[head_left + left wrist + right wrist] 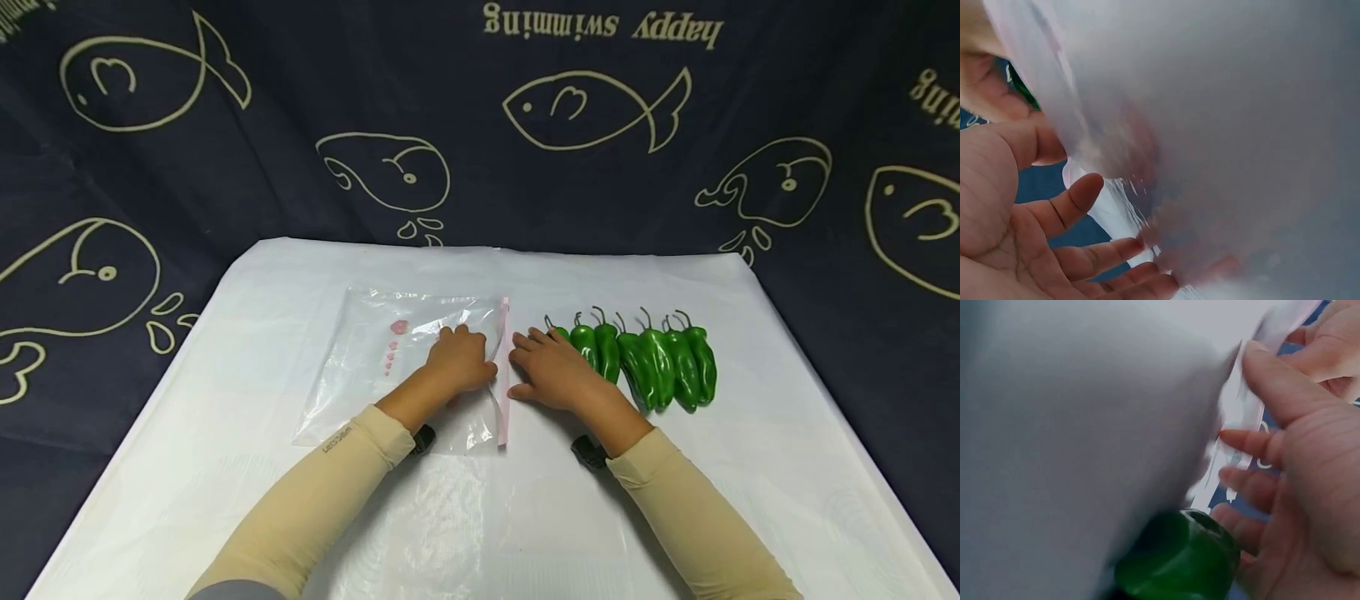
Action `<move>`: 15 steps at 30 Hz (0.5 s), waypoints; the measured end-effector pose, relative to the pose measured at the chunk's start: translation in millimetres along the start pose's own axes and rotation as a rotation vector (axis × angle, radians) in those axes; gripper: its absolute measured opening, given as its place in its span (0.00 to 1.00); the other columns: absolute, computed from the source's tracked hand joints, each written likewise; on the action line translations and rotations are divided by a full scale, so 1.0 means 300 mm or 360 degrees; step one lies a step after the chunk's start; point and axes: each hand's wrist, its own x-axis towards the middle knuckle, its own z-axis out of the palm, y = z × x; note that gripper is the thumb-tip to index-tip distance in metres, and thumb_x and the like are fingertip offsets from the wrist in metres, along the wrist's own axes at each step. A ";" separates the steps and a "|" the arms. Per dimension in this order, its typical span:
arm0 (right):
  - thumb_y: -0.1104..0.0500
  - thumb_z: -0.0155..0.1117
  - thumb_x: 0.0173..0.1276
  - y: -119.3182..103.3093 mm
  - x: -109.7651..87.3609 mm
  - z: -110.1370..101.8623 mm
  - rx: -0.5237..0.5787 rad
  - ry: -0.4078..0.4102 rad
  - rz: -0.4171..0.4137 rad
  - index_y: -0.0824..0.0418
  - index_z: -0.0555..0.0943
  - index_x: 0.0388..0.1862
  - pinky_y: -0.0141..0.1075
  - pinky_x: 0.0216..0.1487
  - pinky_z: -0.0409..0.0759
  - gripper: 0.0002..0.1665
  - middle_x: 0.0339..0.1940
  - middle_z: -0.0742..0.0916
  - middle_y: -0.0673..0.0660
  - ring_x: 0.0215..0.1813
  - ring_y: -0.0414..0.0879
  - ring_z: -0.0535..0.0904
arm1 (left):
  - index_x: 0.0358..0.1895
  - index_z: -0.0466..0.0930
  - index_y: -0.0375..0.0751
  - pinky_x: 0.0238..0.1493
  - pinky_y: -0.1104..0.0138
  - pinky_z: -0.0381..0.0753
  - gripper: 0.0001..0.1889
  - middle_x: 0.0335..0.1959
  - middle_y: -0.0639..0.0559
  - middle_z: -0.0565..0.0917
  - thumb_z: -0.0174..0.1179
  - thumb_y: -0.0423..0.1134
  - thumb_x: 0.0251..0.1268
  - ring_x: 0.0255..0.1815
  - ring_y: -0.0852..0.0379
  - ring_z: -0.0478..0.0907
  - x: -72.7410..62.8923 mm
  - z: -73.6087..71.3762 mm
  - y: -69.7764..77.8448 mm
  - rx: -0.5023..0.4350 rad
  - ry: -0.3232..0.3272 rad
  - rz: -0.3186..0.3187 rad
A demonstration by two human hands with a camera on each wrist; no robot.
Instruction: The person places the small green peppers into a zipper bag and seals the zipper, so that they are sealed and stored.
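A clear plastic zip bag [348,375] with small pink printed motifs lies flat, its pink zip edge [503,425] facing right. My left hand [460,360] rests on the bag just inside that edge; in the left wrist view its loosely bent fingers [1075,197] touch the plastic. On the other side of the pink strip, my right hand [553,369] lies low with fingers spread, fingertips right at the strip. Several glossy green peppers [656,367] lie in a row beyond the right hand, which partly hides the leftmost ones. One pepper [1179,559] shows close to that hand in the right wrist view.
A white cover [225,375] lies over the table. Behind it hangs a dark blue cloth [480,192] with fish and whale drawings. Black wrist straps [588,452] sit at both sleeve cuffs.
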 end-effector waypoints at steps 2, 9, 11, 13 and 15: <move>0.36 0.64 0.67 0.003 0.003 0.003 0.0013 0.0012 0.0020 0.59 0.72 0.70 0.60 0.74 0.52 0.41 0.75 0.68 0.61 0.76 0.62 0.57 | 0.50 0.82 0.39 0.42 0.52 0.79 0.20 0.47 0.40 0.78 0.61 0.50 0.63 0.50 0.39 0.71 -0.003 -0.001 -0.001 -0.0010 0.0001 0.0020; 0.32 0.58 0.68 -0.013 0.011 0.003 0.0030 -0.0094 0.0032 0.60 0.62 0.77 0.61 0.74 0.48 0.49 0.78 0.63 0.59 0.78 0.61 0.51 | 0.48 0.82 0.38 0.45 0.51 0.78 0.19 0.45 0.41 0.81 0.62 0.49 0.62 0.49 0.39 0.72 -0.005 -0.002 -0.001 -0.0012 0.0005 0.0054; 0.31 0.57 0.68 -0.020 0.013 0.001 -0.0002 -0.0151 0.0050 0.59 0.60 0.78 0.60 0.74 0.47 0.51 0.79 0.61 0.59 0.79 0.61 0.50 | 0.47 0.83 0.38 0.46 0.52 0.78 0.18 0.44 0.42 0.82 0.62 0.48 0.62 0.48 0.40 0.72 -0.001 -0.001 -0.004 -0.0004 -0.0002 0.0064; 0.30 0.56 0.68 -0.025 0.016 -0.002 -0.0035 -0.0175 0.0062 0.59 0.59 0.78 0.60 0.75 0.47 0.51 0.79 0.60 0.58 0.79 0.60 0.48 | 0.46 0.83 0.38 0.46 0.52 0.77 0.17 0.43 0.42 0.82 0.61 0.46 0.62 0.47 0.40 0.72 0.004 0.000 -0.010 -0.0004 -0.0010 0.0061; 0.29 0.56 0.67 -0.028 0.021 -0.005 -0.0056 -0.0171 0.0063 0.58 0.59 0.79 0.60 0.75 0.47 0.52 0.79 0.60 0.58 0.79 0.60 0.48 | 0.46 0.83 0.38 0.46 0.52 0.77 0.16 0.43 0.42 0.83 0.61 0.46 0.62 0.47 0.40 0.73 0.009 0.001 -0.017 -0.0010 -0.0008 0.0052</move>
